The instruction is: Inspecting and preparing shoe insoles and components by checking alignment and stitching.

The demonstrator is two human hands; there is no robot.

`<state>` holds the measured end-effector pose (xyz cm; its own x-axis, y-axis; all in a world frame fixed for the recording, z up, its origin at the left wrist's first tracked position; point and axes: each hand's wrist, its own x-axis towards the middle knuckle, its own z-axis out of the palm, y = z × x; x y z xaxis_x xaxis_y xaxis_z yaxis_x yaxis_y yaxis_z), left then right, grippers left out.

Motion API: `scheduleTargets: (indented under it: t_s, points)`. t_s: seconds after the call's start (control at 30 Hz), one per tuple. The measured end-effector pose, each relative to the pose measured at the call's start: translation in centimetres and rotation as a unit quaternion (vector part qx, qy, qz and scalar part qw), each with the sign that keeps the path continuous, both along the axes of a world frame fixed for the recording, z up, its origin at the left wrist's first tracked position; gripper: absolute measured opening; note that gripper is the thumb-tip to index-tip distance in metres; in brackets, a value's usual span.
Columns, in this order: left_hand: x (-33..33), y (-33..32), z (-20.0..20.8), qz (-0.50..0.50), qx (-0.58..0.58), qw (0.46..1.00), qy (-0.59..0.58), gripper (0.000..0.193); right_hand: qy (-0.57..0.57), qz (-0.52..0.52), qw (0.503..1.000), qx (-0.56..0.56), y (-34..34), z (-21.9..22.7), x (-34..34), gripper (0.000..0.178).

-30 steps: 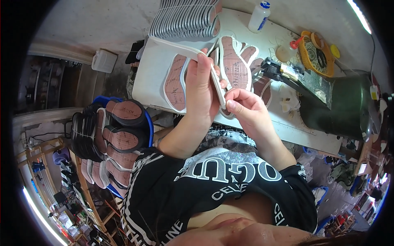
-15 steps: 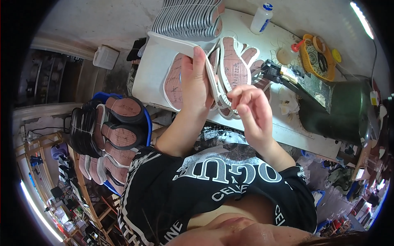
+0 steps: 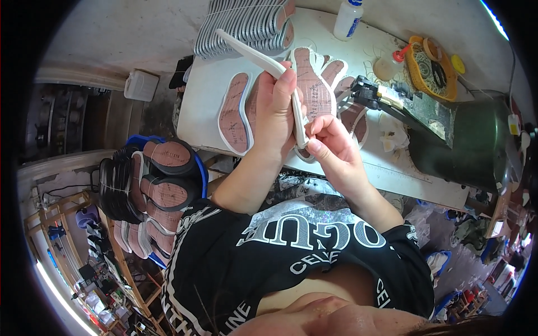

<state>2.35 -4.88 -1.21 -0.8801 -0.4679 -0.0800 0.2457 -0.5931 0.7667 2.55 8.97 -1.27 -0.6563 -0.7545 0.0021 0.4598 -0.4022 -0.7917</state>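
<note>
My left hand [image 3: 273,115] is wrapped round a white-edged shoe insole [image 3: 246,51], held nearly edge-on above the table, its far end sticking out past my thumb. At the near end, the thumb and fingers of my right hand [image 3: 338,151] are closed at its white rim. What lies between those fingertips is too small to make out. Left of my left hand, a pinkish-brown insole with a white rim [image 3: 234,115] rests on the table. More such insoles [image 3: 314,84] lie overlapping just beyond my hands.
Tied stacks of insoles [image 3: 241,28] stand at the table's back. A white bottle [image 3: 348,19], a red-tipped glue bottle [image 3: 388,67] and a yellow basket [image 3: 417,70] are further right. A black machine arm [image 3: 386,98] reaches over the table. Bundled soles [image 3: 168,190] fill a blue container at left.
The insole in my left hand has turned more edge-on. My right hand has come in to the left, and its raised, loose fingers have closed at the insole's near end.
</note>
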Motion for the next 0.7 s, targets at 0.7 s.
scheduleTargets:
  t_s: [0.7]
  points:
    - [1.5, 0.8, 0.6, 0.013, 0.078, 0.997, -0.026, 0.023, -0.124, -0.017, 0.990, -0.073, -1.2, -0.2, -1.6, 0.020]
